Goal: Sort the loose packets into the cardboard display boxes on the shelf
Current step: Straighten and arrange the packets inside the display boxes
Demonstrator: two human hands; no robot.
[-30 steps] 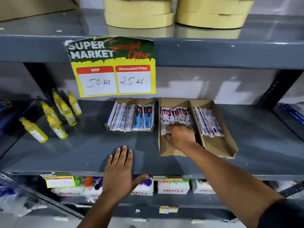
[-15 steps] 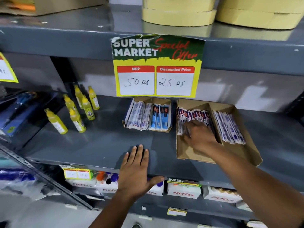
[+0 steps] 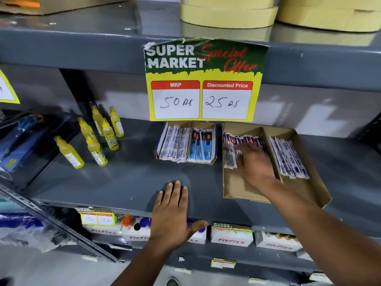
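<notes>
A large two-compartment cardboard box (image 3: 233,188) lies on the grey shelf at the right. Purple-and-white packets (image 3: 237,139) stand in its left compartment, and more packets (image 3: 288,159) fill the right one. My right hand (image 3: 255,166) is inside the left compartment, blurred, with its fingers spread over the packets and nothing gripped. A smaller cardboard box (image 3: 214,141) to the left holds white packets (image 3: 173,143) and blue packets (image 3: 201,145). My left hand (image 3: 171,215) rests flat on the shelf's front edge, with the thumb over the lip.
Several yellow bottles (image 3: 94,141) stand on the shelf at the left. A price sign (image 3: 204,79) hangs from the upper shelf above the boxes. Tape rolls (image 3: 226,11) sit on the top shelf. White Fitfizz cartons (image 3: 231,238) line the shelf below.
My view has swung left, so the boxes now sit further right. My right hand has shifted slightly over the packets in the left compartment. My left hand stays flat on the shelf.
</notes>
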